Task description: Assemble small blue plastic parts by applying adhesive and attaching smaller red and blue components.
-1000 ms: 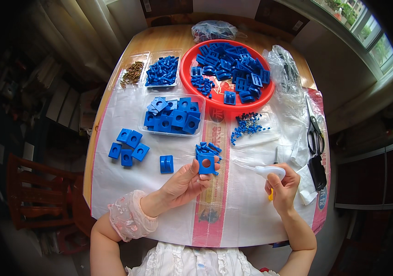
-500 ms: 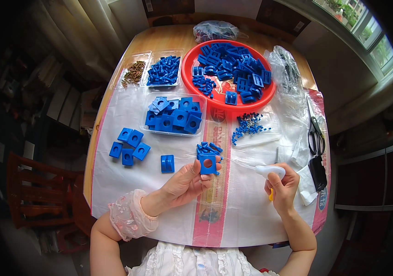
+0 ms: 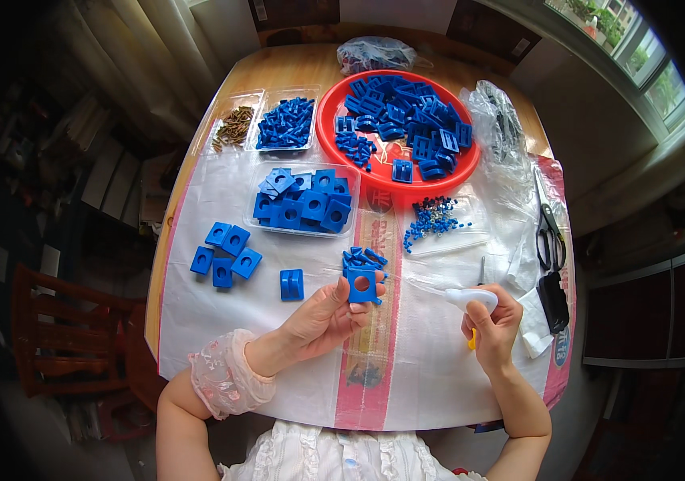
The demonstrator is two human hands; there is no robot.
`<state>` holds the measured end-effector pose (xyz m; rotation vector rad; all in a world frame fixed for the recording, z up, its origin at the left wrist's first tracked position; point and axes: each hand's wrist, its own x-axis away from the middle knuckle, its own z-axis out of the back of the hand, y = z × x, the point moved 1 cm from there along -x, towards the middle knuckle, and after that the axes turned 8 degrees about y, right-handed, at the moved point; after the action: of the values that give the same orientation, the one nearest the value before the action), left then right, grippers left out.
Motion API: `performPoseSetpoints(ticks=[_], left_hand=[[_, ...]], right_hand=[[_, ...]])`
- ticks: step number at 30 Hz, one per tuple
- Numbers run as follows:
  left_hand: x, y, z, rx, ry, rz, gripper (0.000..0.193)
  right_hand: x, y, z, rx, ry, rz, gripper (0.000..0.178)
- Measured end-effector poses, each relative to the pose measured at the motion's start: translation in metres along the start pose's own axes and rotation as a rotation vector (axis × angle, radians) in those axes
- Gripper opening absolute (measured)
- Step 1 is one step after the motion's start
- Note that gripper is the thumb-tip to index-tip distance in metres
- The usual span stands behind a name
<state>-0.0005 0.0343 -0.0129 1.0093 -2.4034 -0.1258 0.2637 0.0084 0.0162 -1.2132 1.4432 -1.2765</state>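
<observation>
Between the thumb and fingers of my left hand [image 3: 322, 322] is a blue square plastic piece with a round hole [image 3: 354, 293], held upright above the sheet. My right hand [image 3: 493, 325] grips a small white squeeze bottle [image 3: 471, 299], its thin nozzle pointing left toward the blue piece but apart from it. Just beyond the held piece lies a small heap of blue plastic pegs [image 3: 365, 258]. To the left of my left hand sits a single blue bracket [image 3: 292, 284]. A yellow thing [image 3: 472, 341] shows partly under my right hand.
A red round tray [image 3: 328, 156] of blue parts stands at the back. Clear boxes hold square blue pieces [image 3: 310, 210], blue pegs [image 3: 285, 123] and brass-coloured screws [image 3: 234, 127]. Several square pieces [image 3: 222, 272] lie left. Tiny blue beads [image 3: 432, 220], scissors [image 3: 549, 236] and plastic bags [image 3: 496, 120] are right.
</observation>
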Motion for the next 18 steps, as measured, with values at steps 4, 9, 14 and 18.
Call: performPoseSetpoints(ticks=[4, 9, 14, 18], left_hand=[[0.0002, 0.0007, -0.0011, 0.011, -0.020, 0.002, 0.060], [0.0004, 0.0006, -0.0019, 0.008, -0.020, -0.003, 0.059], [-0.0001, 0.0005, -0.0010, 0.010, -0.019, 0.001, 0.059], [0.0001, 0.0007, -0.0013, 0.008, -0.012, 0.002, 0.059]], right_hand=[[-0.0007, -0.0009, -0.0016, 0.074, 0.007, 0.038, 0.019], [-0.0009, 0.0006, -0.0006, 0.073, 0.005, 0.037, 0.020], [-0.0013, 0.0014, -0.0001, 0.086, 0.002, 0.053, 0.021], [-0.0012, 0.0017, -0.0009, 0.078, 0.014, 0.047, 0.021]])
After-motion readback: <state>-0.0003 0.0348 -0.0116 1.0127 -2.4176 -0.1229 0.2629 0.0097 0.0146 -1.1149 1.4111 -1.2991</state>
